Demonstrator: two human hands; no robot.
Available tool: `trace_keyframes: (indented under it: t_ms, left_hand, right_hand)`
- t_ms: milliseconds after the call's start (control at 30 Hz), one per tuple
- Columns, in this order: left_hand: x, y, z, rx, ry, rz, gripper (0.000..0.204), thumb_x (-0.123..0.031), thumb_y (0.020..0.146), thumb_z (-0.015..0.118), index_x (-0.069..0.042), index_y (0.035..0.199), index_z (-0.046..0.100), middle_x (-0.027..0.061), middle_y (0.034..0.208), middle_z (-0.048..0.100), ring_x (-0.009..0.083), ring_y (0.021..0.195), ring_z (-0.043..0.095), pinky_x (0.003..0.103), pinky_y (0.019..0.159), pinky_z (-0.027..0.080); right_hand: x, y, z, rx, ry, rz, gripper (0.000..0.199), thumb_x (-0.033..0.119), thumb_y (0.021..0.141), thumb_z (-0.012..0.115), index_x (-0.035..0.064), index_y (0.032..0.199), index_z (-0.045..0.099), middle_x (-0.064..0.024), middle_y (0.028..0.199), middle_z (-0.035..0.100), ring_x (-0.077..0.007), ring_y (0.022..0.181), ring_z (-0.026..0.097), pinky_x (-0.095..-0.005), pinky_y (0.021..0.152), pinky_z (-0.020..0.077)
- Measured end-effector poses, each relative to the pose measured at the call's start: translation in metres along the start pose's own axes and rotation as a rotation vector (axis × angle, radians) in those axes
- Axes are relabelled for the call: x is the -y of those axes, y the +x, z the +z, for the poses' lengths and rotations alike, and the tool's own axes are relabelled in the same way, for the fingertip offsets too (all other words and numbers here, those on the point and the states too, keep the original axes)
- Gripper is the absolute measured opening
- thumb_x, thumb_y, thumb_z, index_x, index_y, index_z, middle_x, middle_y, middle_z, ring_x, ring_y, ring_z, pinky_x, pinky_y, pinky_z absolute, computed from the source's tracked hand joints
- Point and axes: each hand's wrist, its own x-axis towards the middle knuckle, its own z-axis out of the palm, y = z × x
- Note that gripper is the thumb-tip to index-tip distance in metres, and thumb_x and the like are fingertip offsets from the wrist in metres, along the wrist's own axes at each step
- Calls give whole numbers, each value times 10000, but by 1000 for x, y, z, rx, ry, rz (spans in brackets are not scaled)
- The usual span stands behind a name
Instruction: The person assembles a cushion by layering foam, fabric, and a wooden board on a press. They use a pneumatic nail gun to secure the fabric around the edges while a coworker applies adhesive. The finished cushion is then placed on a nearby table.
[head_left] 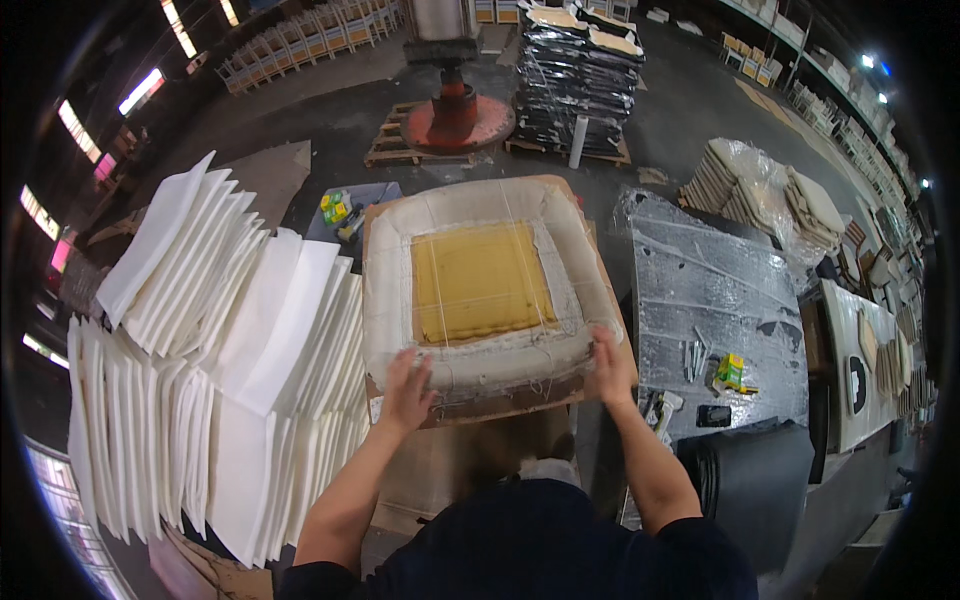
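A square seat cushion [480, 370] covered in light grey fabric lies in front of me with its underside up. Its rim is puffed and rounded, and a mustard-yellow panel [480, 280] sits within its middle. Thin threads or strings cross over it. Beneath it is a brown board [606, 290], whose edges stick out. At the near left edge of the cushion is my left hand [405, 392], open, fingers apart and touching the rim. My right hand [610, 368] lies against the near right corner, also open with its fingers stretched out along the fabric.
Tall stacks of white foam sheets [270, 340] stand close on my left. To the right, a plastic-covered table [715, 290] carries a phone [713, 416] and a yellow-green box [732, 373]. Ahead are a red round-based stand [458, 122] and a wrapped black stack [578, 80].
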Motion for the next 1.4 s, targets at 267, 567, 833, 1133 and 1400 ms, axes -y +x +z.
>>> trace_keyframes:
  t_ms: [267,567,833,1133,1400]
  left_hand:
    - [-32,-82,-4,-100,-150,-311,596,-84,971,702,3,1543,559,268,1612,475,540,1524,390,608,1273,302]
    - [-69,-53,15,17,-175,14,545,-110,995,685,-63,1530,594,187,1616,512,470,1554,396,601,1299,287]
    - [-79,7,47,134,-69,103,672,-165,1003,700,-59,1622,461,178,1689,404,454,1590,329,599,1316,244]
    - [-89,9,62,224,-45,84,726,-204,984,720,-42,1632,436,192,1726,338,479,1599,293,635,1309,206]
    - [-106,14,64,235,-81,13,776,-152,960,750,-77,1659,422,195,1748,322,503,1614,261,652,1304,196]
  right_hand:
    - [-28,-86,-71,-182,-80,278,333,224,1149,548,-17,1292,727,-154,1173,771,-243,1097,724,-373,990,539]
    - [-23,-217,-30,185,-134,403,255,194,1044,688,57,1244,766,-171,1094,789,-302,966,775,-374,836,583]
    - [-38,-239,-60,140,-221,603,285,249,1044,673,51,1222,777,-150,960,793,-274,889,783,-400,812,596]
    - [-65,-310,-131,67,-421,935,305,276,1022,673,32,1160,793,-196,983,793,-350,963,783,-464,855,590]
    - [-97,-286,-154,250,-375,988,312,318,971,708,46,1077,817,-235,1029,790,-440,1039,754,-517,914,580]
